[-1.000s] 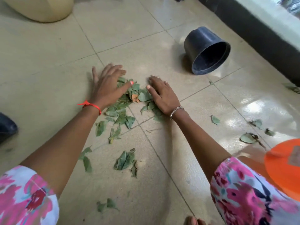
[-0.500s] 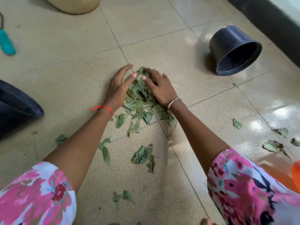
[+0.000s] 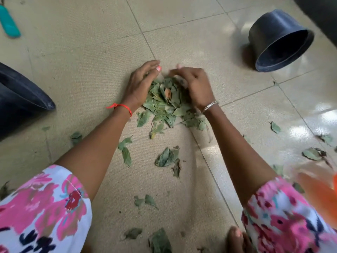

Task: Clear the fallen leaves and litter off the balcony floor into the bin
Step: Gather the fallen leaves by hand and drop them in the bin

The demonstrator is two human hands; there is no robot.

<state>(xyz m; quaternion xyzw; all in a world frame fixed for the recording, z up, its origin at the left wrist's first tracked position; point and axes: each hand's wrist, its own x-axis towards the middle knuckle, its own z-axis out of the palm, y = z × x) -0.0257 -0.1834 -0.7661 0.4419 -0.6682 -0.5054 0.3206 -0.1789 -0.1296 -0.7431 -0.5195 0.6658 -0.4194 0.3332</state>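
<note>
Judging by the floor [image 3: 76,66], I'm early in this: stray leaves [image 3: 165,157] lie scattered nearer me than the fingers [image 3: 149,64]. Between them sits the leaf pile [image 3: 162,105], green and dry, with one orange scrap inside. My left hand [image 3: 139,84] presses its side, barely bent; my right hand [image 3: 196,86] curls over it, blurred, grip unclear. Beyond, a black pot [image 3: 273,33] lies tipped.

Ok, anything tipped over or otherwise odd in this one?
Yes: the black plastic pot at upper right lies tipped on its side on the tiled floor, its open mouth looking empty.
</note>
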